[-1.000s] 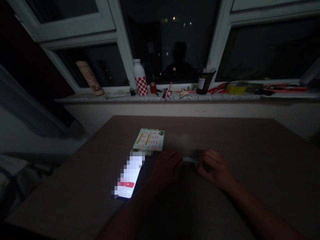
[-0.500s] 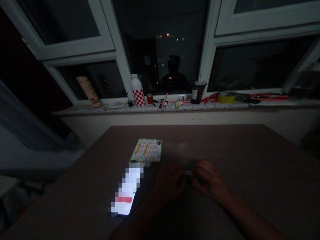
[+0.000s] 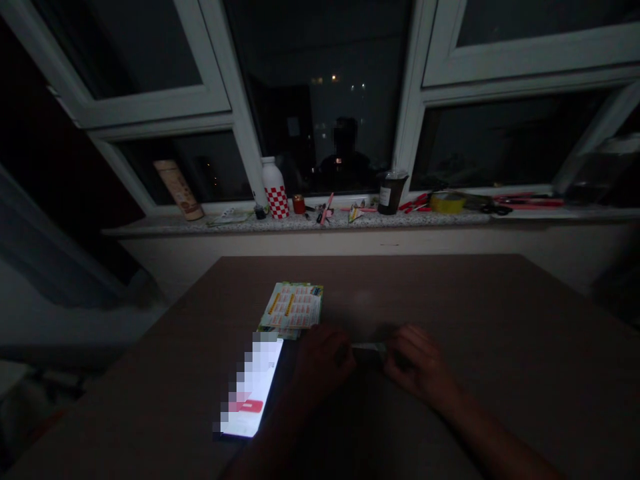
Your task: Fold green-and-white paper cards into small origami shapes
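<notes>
In dim light my left hand [image 3: 320, 360] and my right hand [image 3: 415, 363] rest low on the brown table [image 3: 500, 333], both pinched on the ends of a small pale strip [image 3: 369, 347] stretched between them. What the strip is cannot be made out. A lit phone [image 3: 253, 390] lies flat just left of my left hand. Beyond it sits a stack of printed green and orange cards [image 3: 293, 310].
The stone window sill [image 3: 310, 222] behind the table carries a red-checked white bottle [image 3: 274, 188], a tan tube [image 3: 179, 190], a dark cup [image 3: 390, 192], a yellow tape roll [image 3: 447, 202], scissors and small clutter. Dark windows reflect a person.
My hands have drawn slightly apart, so more of the pale strip shows between them. The camera has tilted a little, shifting the scene downward in view.
</notes>
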Demonstrator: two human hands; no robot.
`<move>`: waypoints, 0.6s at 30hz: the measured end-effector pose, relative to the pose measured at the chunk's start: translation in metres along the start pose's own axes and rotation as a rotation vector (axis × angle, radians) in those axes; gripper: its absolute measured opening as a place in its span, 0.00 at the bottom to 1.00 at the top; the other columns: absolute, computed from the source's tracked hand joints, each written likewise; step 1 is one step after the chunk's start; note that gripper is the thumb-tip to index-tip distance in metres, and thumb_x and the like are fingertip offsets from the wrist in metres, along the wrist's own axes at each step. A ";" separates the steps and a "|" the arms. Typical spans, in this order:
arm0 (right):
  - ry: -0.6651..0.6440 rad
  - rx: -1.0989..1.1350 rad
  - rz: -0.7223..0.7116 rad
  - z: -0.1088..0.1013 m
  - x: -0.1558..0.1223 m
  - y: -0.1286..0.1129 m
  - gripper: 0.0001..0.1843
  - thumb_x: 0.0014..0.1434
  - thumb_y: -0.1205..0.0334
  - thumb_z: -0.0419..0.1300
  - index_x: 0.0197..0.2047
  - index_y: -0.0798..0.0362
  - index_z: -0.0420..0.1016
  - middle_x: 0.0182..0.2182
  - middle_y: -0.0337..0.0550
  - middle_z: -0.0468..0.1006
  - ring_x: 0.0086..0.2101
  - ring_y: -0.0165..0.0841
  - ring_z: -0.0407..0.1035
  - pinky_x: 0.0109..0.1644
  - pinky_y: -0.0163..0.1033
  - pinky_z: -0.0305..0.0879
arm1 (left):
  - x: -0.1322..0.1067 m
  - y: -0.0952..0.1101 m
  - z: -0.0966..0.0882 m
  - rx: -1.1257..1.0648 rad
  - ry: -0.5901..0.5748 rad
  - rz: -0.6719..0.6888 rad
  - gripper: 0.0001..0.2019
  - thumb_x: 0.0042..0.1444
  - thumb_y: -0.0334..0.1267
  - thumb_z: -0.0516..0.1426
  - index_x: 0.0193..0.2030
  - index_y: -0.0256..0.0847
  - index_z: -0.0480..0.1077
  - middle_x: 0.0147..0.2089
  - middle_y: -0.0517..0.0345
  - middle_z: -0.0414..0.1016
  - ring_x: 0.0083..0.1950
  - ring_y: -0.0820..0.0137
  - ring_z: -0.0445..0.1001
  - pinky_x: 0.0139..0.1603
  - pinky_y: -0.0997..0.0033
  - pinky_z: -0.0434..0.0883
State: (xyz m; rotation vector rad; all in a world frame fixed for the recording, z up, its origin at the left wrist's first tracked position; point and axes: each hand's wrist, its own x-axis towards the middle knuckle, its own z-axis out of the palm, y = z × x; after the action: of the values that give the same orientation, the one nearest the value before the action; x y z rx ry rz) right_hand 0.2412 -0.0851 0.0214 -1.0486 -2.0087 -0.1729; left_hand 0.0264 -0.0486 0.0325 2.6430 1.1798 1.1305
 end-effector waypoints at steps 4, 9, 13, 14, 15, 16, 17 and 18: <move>0.040 0.019 0.023 -0.001 0.000 0.003 0.06 0.50 0.72 0.58 0.29 0.52 0.66 0.25 0.41 0.70 0.28 0.34 0.64 0.32 0.39 0.60 | 0.002 -0.003 -0.001 -0.022 0.031 -0.003 0.04 0.47 0.29 0.55 0.30 0.40 0.69 0.35 0.56 0.74 0.38 0.66 0.71 0.41 0.64 0.67; 0.054 0.071 0.050 -0.003 -0.002 0.005 0.06 0.50 0.72 0.57 0.30 0.51 0.67 0.26 0.41 0.72 0.29 0.34 0.66 0.33 0.39 0.62 | 0.002 -0.002 -0.002 -0.053 0.035 -0.025 0.04 0.47 0.28 0.55 0.31 0.40 0.69 0.34 0.56 0.74 0.38 0.66 0.71 0.41 0.65 0.68; 0.084 0.149 0.160 -0.003 -0.005 0.004 0.04 0.52 0.70 0.57 0.30 0.51 0.68 0.26 0.41 0.73 0.29 0.34 0.68 0.33 0.38 0.64 | 0.001 0.002 -0.003 -0.122 -0.010 -0.125 0.04 0.47 0.29 0.55 0.30 0.40 0.69 0.33 0.58 0.75 0.36 0.68 0.72 0.40 0.67 0.68; 0.083 0.170 0.202 -0.003 -0.006 0.004 0.03 0.53 0.69 0.57 0.31 0.51 0.68 0.26 0.41 0.73 0.29 0.34 0.68 0.33 0.38 0.64 | 0.001 0.004 -0.003 -0.148 -0.039 -0.182 0.03 0.48 0.30 0.55 0.30 0.40 0.69 0.32 0.59 0.74 0.35 0.68 0.72 0.38 0.68 0.68; 0.076 0.197 0.250 -0.002 -0.007 0.004 0.02 0.54 0.67 0.57 0.32 0.51 0.69 0.27 0.41 0.74 0.30 0.34 0.69 0.33 0.37 0.64 | 0.000 0.005 -0.004 -0.181 -0.066 -0.247 0.02 0.49 0.30 0.55 0.30 0.40 0.69 0.30 0.60 0.74 0.33 0.69 0.71 0.36 0.69 0.68; 0.059 0.233 0.307 -0.002 -0.007 0.005 0.02 0.54 0.65 0.57 0.34 0.52 0.71 0.28 0.41 0.75 0.30 0.34 0.69 0.33 0.37 0.65 | 0.000 0.005 -0.004 -0.224 -0.088 -0.314 0.02 0.50 0.32 0.56 0.30 0.40 0.69 0.29 0.60 0.73 0.32 0.70 0.71 0.34 0.70 0.68; 0.031 0.280 0.369 -0.001 -0.008 0.005 0.05 0.55 0.63 0.58 0.36 0.52 0.72 0.29 0.42 0.76 0.30 0.34 0.70 0.34 0.37 0.66 | 0.000 0.005 -0.004 -0.275 -0.098 -0.381 0.02 0.51 0.33 0.56 0.30 0.40 0.69 0.29 0.61 0.73 0.31 0.70 0.71 0.33 0.71 0.68; -0.006 0.337 0.432 0.001 -0.009 0.006 0.07 0.56 0.61 0.58 0.38 0.52 0.73 0.29 0.42 0.77 0.30 0.34 0.71 0.34 0.38 0.66 | -0.001 0.005 -0.004 -0.331 -0.094 -0.442 0.02 0.52 0.34 0.55 0.31 0.40 0.69 0.29 0.61 0.73 0.31 0.70 0.72 0.32 0.72 0.68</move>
State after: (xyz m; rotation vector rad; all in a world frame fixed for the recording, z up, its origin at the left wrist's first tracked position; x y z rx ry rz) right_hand 0.2474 -0.0868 0.0130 -1.2256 -1.6913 0.3844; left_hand 0.0265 -0.0537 0.0366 2.0357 1.3322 1.0015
